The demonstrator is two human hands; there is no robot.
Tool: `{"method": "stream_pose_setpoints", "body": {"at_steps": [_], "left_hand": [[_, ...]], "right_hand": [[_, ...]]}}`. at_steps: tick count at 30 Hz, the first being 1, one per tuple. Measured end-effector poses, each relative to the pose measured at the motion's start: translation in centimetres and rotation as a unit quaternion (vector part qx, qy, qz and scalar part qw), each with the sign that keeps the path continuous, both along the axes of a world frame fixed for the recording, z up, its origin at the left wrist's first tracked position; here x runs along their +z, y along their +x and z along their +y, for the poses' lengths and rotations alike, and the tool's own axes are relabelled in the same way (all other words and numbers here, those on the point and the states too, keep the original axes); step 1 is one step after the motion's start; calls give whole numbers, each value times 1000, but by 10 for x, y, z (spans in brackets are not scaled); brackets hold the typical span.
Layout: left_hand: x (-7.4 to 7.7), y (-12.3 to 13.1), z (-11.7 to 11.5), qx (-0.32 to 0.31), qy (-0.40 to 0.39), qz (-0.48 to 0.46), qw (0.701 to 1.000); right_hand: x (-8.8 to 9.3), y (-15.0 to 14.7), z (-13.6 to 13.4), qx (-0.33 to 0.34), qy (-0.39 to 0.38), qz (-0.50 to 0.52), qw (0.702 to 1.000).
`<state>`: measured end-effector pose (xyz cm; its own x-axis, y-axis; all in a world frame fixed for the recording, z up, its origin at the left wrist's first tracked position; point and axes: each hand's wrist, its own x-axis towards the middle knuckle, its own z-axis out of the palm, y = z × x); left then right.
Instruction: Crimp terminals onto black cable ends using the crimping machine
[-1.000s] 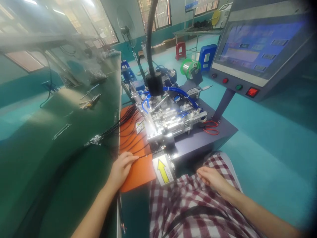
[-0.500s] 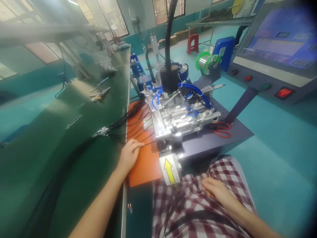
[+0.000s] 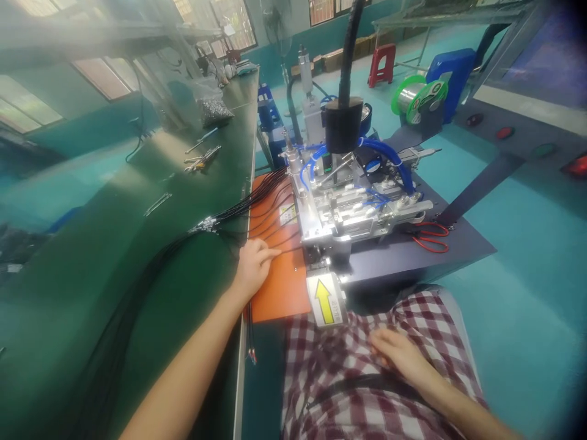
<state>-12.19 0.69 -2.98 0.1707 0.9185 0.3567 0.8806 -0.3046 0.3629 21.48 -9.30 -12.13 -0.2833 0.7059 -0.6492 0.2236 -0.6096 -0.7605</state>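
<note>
My left hand (image 3: 254, 264) is over an orange plate (image 3: 279, 299), thumb and forefinger closed on a thin black cable (image 3: 290, 250). That cable runs right into the front of a metal machine (image 3: 353, 220). Several more black cables (image 3: 263, 198) cross the plate side by side to the machine's edge. Left of them lies a cable bundle (image 3: 151, 269) with shiny metal ends (image 3: 207, 225). Below my left wrist, cable ends with coloured wires (image 3: 252, 355) hang past the table edge. My right hand (image 3: 398, 351) rests on the checked cloth over my lap, fingers loosely curled together, with nothing visible in them.
A green table (image 3: 206, 318) runs along the left, bearing loose metal parts (image 3: 202, 160) and a bag of small pieces (image 3: 215, 110). A white block with a yellow arrow (image 3: 324, 300) juts toward my lap. Red-handled scissors (image 3: 431, 237), a wire spool (image 3: 417, 101) and a control panel (image 3: 527, 128) stand right.
The view has swung to the right, so the machine sits further right and the panel is partly cut off. Both hands keep the same pose, my left still pinching the cable.
</note>
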Motion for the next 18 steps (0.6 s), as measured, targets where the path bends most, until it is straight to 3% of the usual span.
{"method": "stream_pose_setpoints", "body": {"at_steps": [5,9,11,15,18], "left_hand": [[2,2,0,11,-38,41,998],[2,3,0,11,-58,49,997],[3,3,0,11,-62,48,997],[4,4,2,10,-67,42,997],[7,6,4,4,-76,35,996]], "right_hand": [[17,-34,-9,98,65,40,992],[39,-83,-15,211,125,79,966],[51,-111,-18,242,112,93,959],[66,-158,-23,221,112,91,964],[73,-174,-25,182,89,117,972]]}}
